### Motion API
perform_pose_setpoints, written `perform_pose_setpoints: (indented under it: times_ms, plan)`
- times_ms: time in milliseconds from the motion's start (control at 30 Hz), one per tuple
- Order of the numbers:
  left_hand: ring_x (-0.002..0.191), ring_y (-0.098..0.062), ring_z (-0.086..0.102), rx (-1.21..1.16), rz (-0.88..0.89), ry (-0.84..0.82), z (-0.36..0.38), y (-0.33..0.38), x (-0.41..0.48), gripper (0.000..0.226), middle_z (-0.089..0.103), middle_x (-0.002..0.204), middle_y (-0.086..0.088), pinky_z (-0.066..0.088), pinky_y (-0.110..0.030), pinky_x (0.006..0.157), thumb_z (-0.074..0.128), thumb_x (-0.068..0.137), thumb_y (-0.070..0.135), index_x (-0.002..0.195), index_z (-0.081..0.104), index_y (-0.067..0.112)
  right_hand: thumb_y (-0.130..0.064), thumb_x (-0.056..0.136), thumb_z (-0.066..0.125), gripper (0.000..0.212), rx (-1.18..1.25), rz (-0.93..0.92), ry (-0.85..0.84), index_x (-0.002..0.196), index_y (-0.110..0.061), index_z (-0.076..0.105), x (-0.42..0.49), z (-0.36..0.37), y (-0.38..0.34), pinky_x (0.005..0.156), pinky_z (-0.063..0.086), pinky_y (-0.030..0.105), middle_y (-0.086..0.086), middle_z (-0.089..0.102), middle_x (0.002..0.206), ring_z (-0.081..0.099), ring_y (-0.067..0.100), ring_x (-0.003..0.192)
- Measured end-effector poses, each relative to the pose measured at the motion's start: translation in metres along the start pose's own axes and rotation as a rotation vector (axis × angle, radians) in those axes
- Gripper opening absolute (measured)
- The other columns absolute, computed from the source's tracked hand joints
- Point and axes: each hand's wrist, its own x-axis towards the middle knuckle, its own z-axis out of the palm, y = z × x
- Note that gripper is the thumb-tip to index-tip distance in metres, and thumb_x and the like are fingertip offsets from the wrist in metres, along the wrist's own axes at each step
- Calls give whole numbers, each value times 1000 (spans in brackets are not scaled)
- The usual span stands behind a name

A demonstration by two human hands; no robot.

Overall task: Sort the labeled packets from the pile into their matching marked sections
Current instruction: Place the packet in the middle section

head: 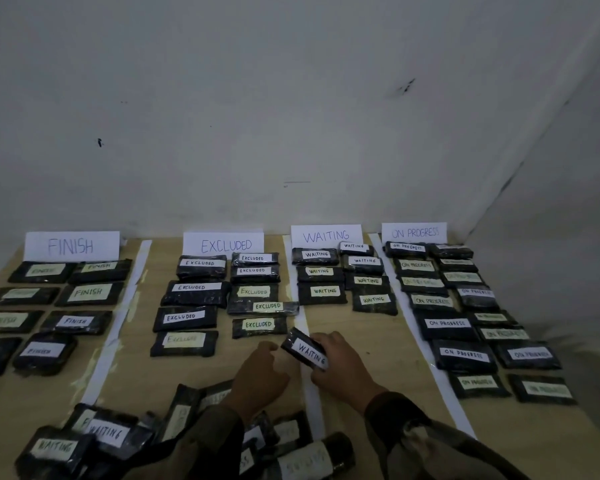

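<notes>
Fingers (328,341) of my right hand (343,365) grip a packet (305,351) marked WAITING, held tilted over the white strip (314,403) that divides the columns under the EXCLUDED sign (223,244) and the WAITING sign (326,235). My left hand (257,375) sits just beside its left end, fingers loosely curled, holding nothing. The pile (111,438) lies at the worktop's (378,341) near edge.

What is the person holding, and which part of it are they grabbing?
The right hand grips a dark packet labelled WAITING by its near end. The left hand holds nothing.
</notes>
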Motion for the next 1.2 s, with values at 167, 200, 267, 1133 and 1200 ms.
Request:
perform_pose_setpoints:
  times_ms: [167,200,267,1133,1200]
  plan:
    - [118,-17,44,375,211,114,12,6,8,55,44,134,2,41,-29,93,55,85,27,135,32,25,-22,84,57,57,-145,-47,1,138,-15,40,12,-22,33,85,40,27,8,46,124,48,23,111]
    - [120,-16,43,405,238,130,15,8,10,55,42,135,3,39,-28,94,54,86,28,136,31,26,-21,83,57,58,-161,-48,-4,138,-15,39,17,-26,39,87,41,29,8,45,124,48,24,112]
    - [125,-13,39,450,269,157,21,11,15,55,39,139,5,35,-28,100,52,87,30,137,30,27,-22,83,58,61,-184,-55,-19,140,-15,38,25,-33,50,89,42,28,8,45,126,48,23,113]
    - [95,-17,62,453,399,308,43,12,54,53,62,103,2,55,-32,77,77,58,21,108,59,21,-18,63,76,43,-487,-372,130,105,-12,71,90,-34,93,67,56,33,6,66,92,63,23,80]
    - [91,-15,62,436,417,318,38,10,48,56,62,101,4,54,-29,73,79,54,20,106,59,22,-19,61,77,43,-507,-352,154,104,-15,71,88,-34,88,68,55,33,3,67,92,63,22,81]
